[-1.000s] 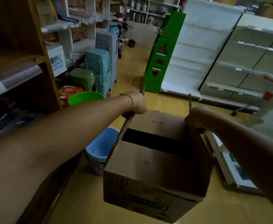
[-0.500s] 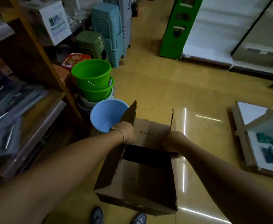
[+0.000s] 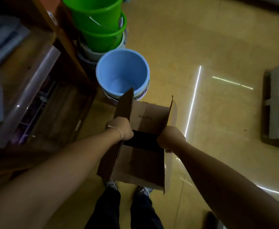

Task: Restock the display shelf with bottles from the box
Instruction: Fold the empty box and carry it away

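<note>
– Left hand [image 3: 123, 128] is curled over the left wall of the box [image 3: 145, 164], at the foot of the raised left flap [image 3: 124, 106], with a thin bracelet on that wrist. And the other?
– Right hand [image 3: 171, 138] grips the opposite wall the same way, its fingers folded over the edge and out of sight. The box is at lower centre of the frame, directly above the shoes [image 3: 112, 185]. I cannot tell whether it touches the floor [image 3: 201, 47].
– Any bottles showing?
– No. The top shows only a dark slot, so the contents are hidden.
– How should it go down?
– I judge the step to be setting the box beside the wooden shelf [image 3: 66, 52] at the left of the frame. Keep it level and lower both hands together, so whatever stands inside does not tip. The blue bucket [image 3: 122, 71] sits just beyond the far edge, with the green buckets [image 3: 99, 22] stacked above it in the picture. Stop short of them so the left flap does not catch a rim.
– And then?
– Land it flat before letting go, then fold the flaps outward so the opening faces up near the shelf.
</note>
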Available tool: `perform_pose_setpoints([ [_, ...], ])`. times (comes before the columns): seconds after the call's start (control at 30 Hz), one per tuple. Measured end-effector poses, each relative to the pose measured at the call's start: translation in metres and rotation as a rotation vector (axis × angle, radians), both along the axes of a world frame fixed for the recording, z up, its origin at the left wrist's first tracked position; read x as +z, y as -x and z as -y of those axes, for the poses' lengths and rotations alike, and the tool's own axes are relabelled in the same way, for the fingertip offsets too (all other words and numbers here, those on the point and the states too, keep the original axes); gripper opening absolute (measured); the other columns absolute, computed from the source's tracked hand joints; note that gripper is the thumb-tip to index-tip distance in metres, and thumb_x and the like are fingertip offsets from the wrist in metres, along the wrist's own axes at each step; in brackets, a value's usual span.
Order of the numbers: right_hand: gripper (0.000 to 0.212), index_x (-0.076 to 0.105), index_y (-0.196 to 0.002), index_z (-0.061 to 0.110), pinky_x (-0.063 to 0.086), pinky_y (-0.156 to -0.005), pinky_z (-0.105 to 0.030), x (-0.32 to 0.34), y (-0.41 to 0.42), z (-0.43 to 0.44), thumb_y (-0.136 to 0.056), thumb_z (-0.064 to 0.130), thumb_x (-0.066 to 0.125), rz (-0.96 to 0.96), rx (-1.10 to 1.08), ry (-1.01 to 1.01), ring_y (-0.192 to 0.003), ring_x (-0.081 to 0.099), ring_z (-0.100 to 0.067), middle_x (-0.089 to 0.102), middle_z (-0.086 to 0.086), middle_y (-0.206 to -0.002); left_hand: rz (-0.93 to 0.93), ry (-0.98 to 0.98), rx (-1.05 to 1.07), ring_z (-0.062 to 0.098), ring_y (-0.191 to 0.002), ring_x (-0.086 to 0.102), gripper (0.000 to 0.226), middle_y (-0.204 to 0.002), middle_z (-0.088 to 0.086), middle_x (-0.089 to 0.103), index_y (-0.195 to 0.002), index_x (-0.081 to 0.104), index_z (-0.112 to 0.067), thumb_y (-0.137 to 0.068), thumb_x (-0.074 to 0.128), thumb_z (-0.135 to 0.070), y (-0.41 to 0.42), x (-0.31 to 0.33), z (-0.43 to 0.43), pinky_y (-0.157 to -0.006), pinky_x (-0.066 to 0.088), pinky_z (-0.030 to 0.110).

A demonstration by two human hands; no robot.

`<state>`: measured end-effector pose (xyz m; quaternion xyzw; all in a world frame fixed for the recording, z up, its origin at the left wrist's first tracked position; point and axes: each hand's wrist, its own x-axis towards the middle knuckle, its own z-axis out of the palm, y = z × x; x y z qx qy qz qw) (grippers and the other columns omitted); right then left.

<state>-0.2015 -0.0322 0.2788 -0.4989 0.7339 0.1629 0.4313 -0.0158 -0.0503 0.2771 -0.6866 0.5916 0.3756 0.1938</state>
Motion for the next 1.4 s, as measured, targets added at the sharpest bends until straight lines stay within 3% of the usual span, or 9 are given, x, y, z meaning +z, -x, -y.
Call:
perform_pose_setpoints([
  [0.13,0.009,0.061,-0.081,0.013,0.062,-0.063,-0.035,-0.056,-0.028,-0.007,-0.087,0.007,0.057,-0.029,0.086,0.019,-0.069,0.069,-0.022,0.068,-0.006,-0.082,0.049,0.002,0.010,0.018,-0.053,0.046,0.023,-0.062,0.001,0.049,-0.064,0.049,-0.013,-0.086,0.055,-0.015,-0.028,-0.055,-0.011,-0.045,0.029,0.022],
  [0.27,0.015,0.058,-0.077,0.016,0.045,-0.049,-0.024,-0.109,-0.054,-0.020,-0.090,0.011,0.054,-0.077,0.131,0.028,-0.060,0.058,-0.015,0.064,-0.002,-0.080,0.100,0.000,0.017,0.019,-0.066,0.057,0.011,-0.073,0.000,0.056,-0.078,0.057,-0.015,-0.087,0.058,-0.022,-0.056,-0.104,-0.022,-0.053,0.042,0.025],
  [0.33,0.020,0.055,-0.071,0.017,0.043,-0.048,-0.023,-0.134,-0.068,-0.023,-0.089,0.009,0.054,-0.080,0.125,0.018,-0.057,0.056,-0.014,0.063,-0.002,-0.076,0.117,0.005,0.029,0.021,-0.068,0.058,0.014,-0.071,-0.001,0.054,-0.075,0.055,-0.016,-0.087,0.059,-0.022,-0.070,-0.128,-0.024,-0.056,0.045,0.026],
  [0.5,0.022,0.058,-0.070,0.018,0.057,-0.059,-0.032,-0.182,-0.099,-0.017,-0.089,0.009,0.051,-0.074,0.101,0.043,-0.063,0.064,-0.019,0.064,-0.001,-0.070,0.141,0.061,0.002,0.020,-0.063,0.055,0.030,-0.063,-0.002,0.046,-0.062,0.042,-0.019,-0.088,0.057,-0.019,-0.102,-0.183,-0.010,-0.049,0.037,0.025],
  [0.73,0.030,0.048,-0.066,0.022,0.050,-0.056,-0.028,-0.242,-0.142,0.013,-0.093,0.008,0.050,-0.060,0.156,0.105,-0.062,0.059,-0.017,0.056,0.003,-0.069,0.163,0.038,0.016,0.022,-0.075,0.058,0.008,-0.082,0.001,0.056,-0.085,0.059,-0.015,-0.090,0.056,-0.020,-0.142,-0.239,0.015,-0.058,0.043,0.029],
  [0.9,0.022,0.054,-0.076,0.019,0.051,-0.056,-0.029,-0.286,-0.160,0.020,-0.095,0.014,0.047,-0.034,0.123,0.089,-0.064,0.060,-0.015,0.058,0.003,-0.073,0.222,0.041,0.013,0.023,-0.071,0.056,0.023,-0.079,0.003,0.057,-0.068,0.048,-0.016,-0.090,0.055,-0.017,-0.166,-0.288,0.023,-0.055,0.038,0.028],
  [1.1,0.018,0.059,-0.085,0.018,0.050,-0.060,-0.030,-0.326,-0.171,0.020,-0.095,0.013,0.045,-0.006,0.067,0.085,-0.074,0.065,-0.023,0.065,-0.004,-0.083,0.287,0.080,-0.099,0.021,-0.073,0.055,0.018,-0.091,0.005,0.065,-0.090,0.066,-0.011,-0.096,0.048,-0.010,-0.174,-0.333,0.026,-0.052,0.033,0.027],
  [1.27,0.019,0.058,-0.080,0.017,0.056,-0.062,-0.032,-0.339,-0.185,0.022,-0.093,0.011,0.046,-0.016,0.099,0.090,-0.074,0.067,-0.024,0.065,-0.003,-0.080,0.269,0.066,-0.217,0.024,-0.084,0.067,0.021,-0.091,0.005,0.069,-0.085,0.066,-0.014,-0.093,0.048,-0.008,-0.164,-0.352,0.023,-0.061,0.042,0.028],
  [1.4,0.019,0.065,-0.094,0.015,0.062,-0.069,-0.037,-0.343,-0.190,0.026,-0.095,0.017,0.046,-0.060,0.189,0.084,-0.078,0.069,-0.024,0.067,-0.004,-0.087,0.265,0.049,-0.298,0.023,-0.087,0.067,0.024,-0.094,0.005,0.070,-0.086,0.068,-0.015,-0.097,0.046,-0.012,-0.158,-0.361,0.023,-0.061,0.042,0.029],
])
